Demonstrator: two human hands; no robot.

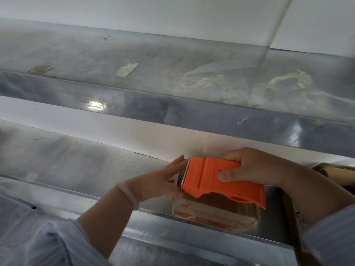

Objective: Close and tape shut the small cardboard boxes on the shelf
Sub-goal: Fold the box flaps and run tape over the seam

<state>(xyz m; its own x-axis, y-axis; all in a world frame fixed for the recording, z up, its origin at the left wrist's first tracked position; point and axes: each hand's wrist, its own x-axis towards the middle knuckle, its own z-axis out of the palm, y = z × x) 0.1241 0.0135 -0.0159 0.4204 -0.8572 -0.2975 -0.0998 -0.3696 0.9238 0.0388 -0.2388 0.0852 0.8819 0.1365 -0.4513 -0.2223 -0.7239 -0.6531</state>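
Note:
A small cardboard box (pixel 215 215) with red print stands on the lower metal shelf (pixel 80 166), near its front edge. On top of the box lies an orange tape dispenser (pixel 221 179), which my right hand (pixel 255 167) grips from above, thumb on its side. My left hand (pixel 163 179) is at the dispenser's toothed front end, fingers fairly straight and touching the tape end and the box's left top edge. Most of the box top is hidden by the dispenser.
An upper metal shelf (pixel 172 73) carries crumpled tape scraps (pixel 288 81). Another brown cardboard piece (pixel 330 171) shows at the right edge, behind my right forearm. A white wall stands behind the shelves. The lower shelf's left stretch is bare metal.

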